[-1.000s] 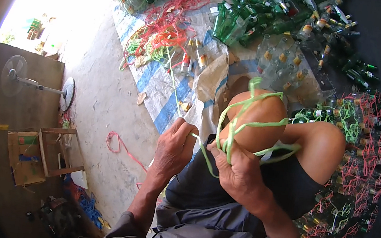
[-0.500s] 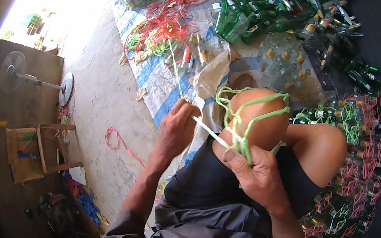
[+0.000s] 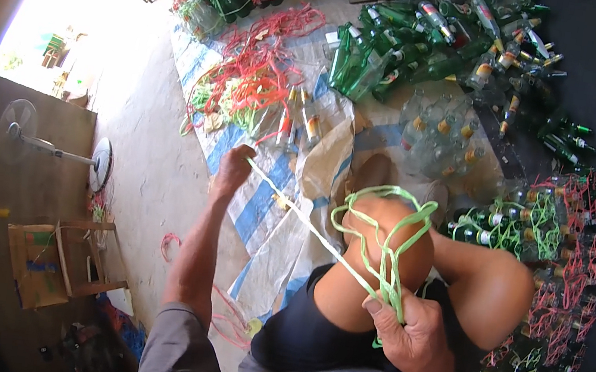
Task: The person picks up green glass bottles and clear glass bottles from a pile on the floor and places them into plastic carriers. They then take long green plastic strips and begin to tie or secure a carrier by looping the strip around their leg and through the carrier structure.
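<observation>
R hand (image 3: 420, 336) was clenched on a bunch of green plastic strips (image 3: 387, 237), pinching them where they gathered just below the raised knee (image 3: 386, 252); the strips looped up & over the knee like a loose net. L hand (image 3: 232, 170) was out to the left w/ arm stretched, fist closed on the far end of a pale strip (image 3: 308, 221), which ran taut & straight from that fist down to the R hand's pinch.

Under the pale strip lay a blue-and-white striped tarp (image 3: 257, 207) w/ a tan sack (image 3: 327, 161) on it. Further out on the tarp: a tangle of red, orange & green strips (image 3: 252, 78). Top of view: green glass bottles (image 3: 376, 53) heaped on the ground, clear bottles (image 3: 437, 133) just beside them. To the person's right, near the other leg, bottles already wrapped in green and red netting (image 3: 534, 224) stood packed close together.

Far left, well apart from the work: a standing fan (image 3: 26, 135) on the concrete floor (image 3: 157, 167) and a small wooden stool (image 3: 70, 261) below it. A loose pink strip (image 3: 168, 244) lay on the floor between stool and L arm
</observation>
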### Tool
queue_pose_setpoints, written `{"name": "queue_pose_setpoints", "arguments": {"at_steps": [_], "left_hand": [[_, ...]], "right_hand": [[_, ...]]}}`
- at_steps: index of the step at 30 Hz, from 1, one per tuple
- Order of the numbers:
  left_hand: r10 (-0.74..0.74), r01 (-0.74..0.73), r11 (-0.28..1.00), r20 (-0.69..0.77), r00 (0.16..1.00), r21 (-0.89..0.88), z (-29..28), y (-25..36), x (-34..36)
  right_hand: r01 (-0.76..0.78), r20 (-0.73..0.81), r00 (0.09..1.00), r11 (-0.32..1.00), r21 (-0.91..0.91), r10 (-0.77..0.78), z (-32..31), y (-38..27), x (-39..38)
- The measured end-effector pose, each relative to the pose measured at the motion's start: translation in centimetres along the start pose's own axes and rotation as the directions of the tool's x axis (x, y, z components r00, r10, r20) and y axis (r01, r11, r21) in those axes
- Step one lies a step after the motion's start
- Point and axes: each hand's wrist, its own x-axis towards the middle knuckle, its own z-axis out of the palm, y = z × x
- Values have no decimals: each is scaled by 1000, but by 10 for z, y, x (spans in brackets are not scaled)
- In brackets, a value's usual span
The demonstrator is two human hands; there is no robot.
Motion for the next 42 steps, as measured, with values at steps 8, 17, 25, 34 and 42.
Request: {"name": "queue_pose_setpoints", "arguments": {"at_steps": [8, 17, 25, 34, 42], "left_hand": [[341, -217, 910, -340, 876, 353, -207, 50, 251], [-24, 21, 1000, 163, 986, 24, -201, 117, 205], [-124, 90, 970, -141, 982, -226, -176, 143, 144], [-212, 134, 928, -197, 957, -347, -150, 131, 39], [-283, 265, 924, -28, 959, -275, -117, 96, -11]], "right_hand": [[297, -175, 928, 937, -183, -329, 17, 9, 38], [209, -124, 961, 945, -252, -246, 11, 2, 22], [126, -60, 991, 991, 49, -123, -3, 3, 17], [-17, -224, 968, 926, 378, 109, -33, 16, -41], [156, -456, 889, 903, 400, 49, -91, 20, -89]]}}
